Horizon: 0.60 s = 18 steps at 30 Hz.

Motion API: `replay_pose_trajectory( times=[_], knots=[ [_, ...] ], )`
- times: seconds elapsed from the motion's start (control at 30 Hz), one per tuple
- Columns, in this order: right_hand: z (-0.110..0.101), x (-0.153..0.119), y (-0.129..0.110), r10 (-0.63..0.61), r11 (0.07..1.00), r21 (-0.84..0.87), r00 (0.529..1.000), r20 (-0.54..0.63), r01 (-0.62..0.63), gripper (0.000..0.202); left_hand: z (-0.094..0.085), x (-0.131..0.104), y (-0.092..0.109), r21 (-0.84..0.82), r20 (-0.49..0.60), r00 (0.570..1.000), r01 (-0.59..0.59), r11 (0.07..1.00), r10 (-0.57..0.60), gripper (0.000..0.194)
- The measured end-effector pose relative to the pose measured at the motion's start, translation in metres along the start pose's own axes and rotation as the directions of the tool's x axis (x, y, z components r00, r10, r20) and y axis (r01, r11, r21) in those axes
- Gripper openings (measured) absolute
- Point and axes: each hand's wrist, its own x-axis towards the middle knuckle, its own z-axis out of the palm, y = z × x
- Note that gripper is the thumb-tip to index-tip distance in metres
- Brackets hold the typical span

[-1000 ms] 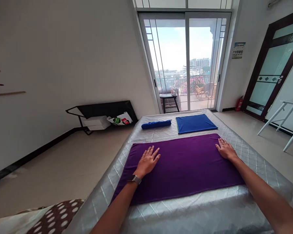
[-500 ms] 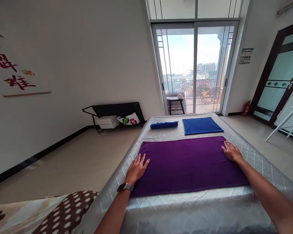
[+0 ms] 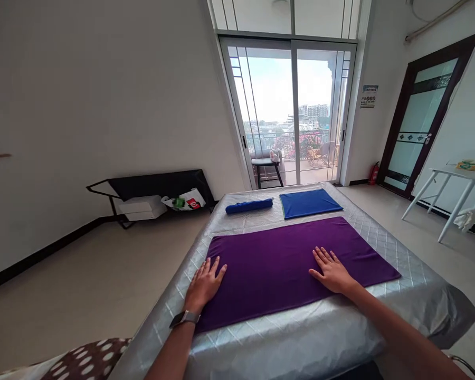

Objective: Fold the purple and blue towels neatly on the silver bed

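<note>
A purple cloth (image 3: 269,269) lies spread out on a bed-like surface with a silver quilted cover (image 3: 237,338). My left hand (image 3: 203,285) rests flat at the cloth's left edge, fingers spread, with a watch on the wrist. Palm down on the cloth, right of its middle, is my right hand (image 3: 330,270), its fingers stretched out. Beyond the purple cloth are a rolled blue cloth (image 3: 249,206) on the left and a flat blue cloth (image 3: 311,203) on the right.
Against the left wall stands a low black rack (image 3: 154,184) with white boxes (image 3: 142,207) and a bag. A white stool (image 3: 451,179) is at the right, near a glass-panelled door (image 3: 423,121). Brown dotted fabric (image 3: 91,359) shows at lower left.
My right hand has moved left from the cloth's right edge to nearer its middle. My left hand stays at the left edge. The camera view has turned to the right.
</note>
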Motion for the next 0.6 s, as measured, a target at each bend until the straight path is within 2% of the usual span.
replay_pose_trajectory(
  times=[0.07, 0.17, 0.27, 0.33, 0.43, 0.6],
  knots=[
    [-0.003, -0.009, 0.01, 0.057, 0.998, -0.005, 0.998, 0.021, -0.057, 0.078, -0.001, 0.0, 0.0, -0.003, -0.004, 1.0, -0.002, 1.0, 0.002, 0.067],
    [-0.014, -0.026, 0.049, 0.212, 0.977, -0.032, 0.977, 0.019, -0.212, 0.078, -0.003, 0.001, -0.001, -0.003, 0.014, 1.0, 0.007, 1.0, -0.006, 0.068],
    [-0.022, -0.046, 0.095, 0.389, 0.92, -0.049, 0.921, -0.025, -0.389, 0.073, -0.003, 0.002, -0.002, -0.015, -0.001, 1.0, -0.006, 1.0, 0.006, 0.066],
    [-0.025, -0.056, 0.116, 0.475, 0.878, -0.046, 0.879, -0.044, -0.476, 0.071, -0.002, 0.002, -0.002, -0.03, -0.036, 0.999, -0.001, 1.0, 0.0, 0.066],
    [-0.026, -0.061, 0.126, 0.52, 0.852, -0.042, 0.853, -0.054, -0.522, 0.07, -0.004, 0.002, -0.001, -0.044, -0.087, 0.996, 0.0, 0.999, -0.004, 0.068],
    [-0.024, -0.06, 0.12, 0.523, 0.848, -0.061, 0.85, -0.063, -0.527, 0.071, -0.014, -0.006, -0.002, -0.015, -0.088, 0.994, -0.059, 0.998, 0.058, 0.067]
  ],
)
